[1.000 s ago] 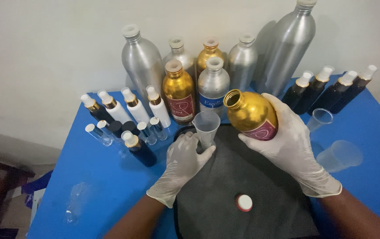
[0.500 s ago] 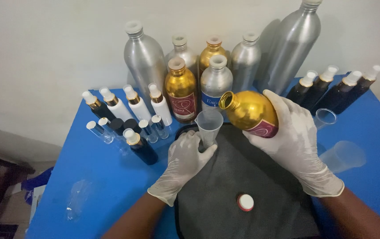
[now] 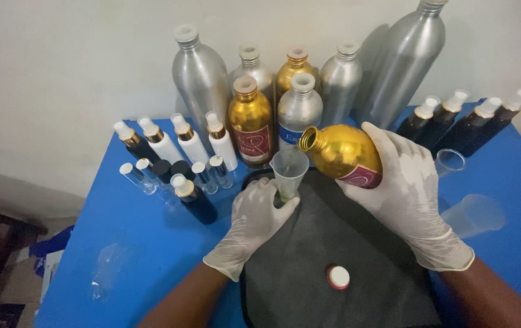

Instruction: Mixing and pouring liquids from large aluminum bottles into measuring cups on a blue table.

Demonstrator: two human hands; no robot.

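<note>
Head view: gloved right hand (image 3: 409, 194) is gripping the tipped gold metal bottle (image 3: 342, 155), its mouth lying leftward over the clear measuring cup (image 3: 288, 173) that the gloved left hand (image 3: 254, 222) is clasping.

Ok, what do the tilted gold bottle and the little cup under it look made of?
Gold bottle: likely metal with a shiny gold finish, judging by the bright glints on it. Small cup: clear, probably plastic, since the background shows through its wall.
</note>
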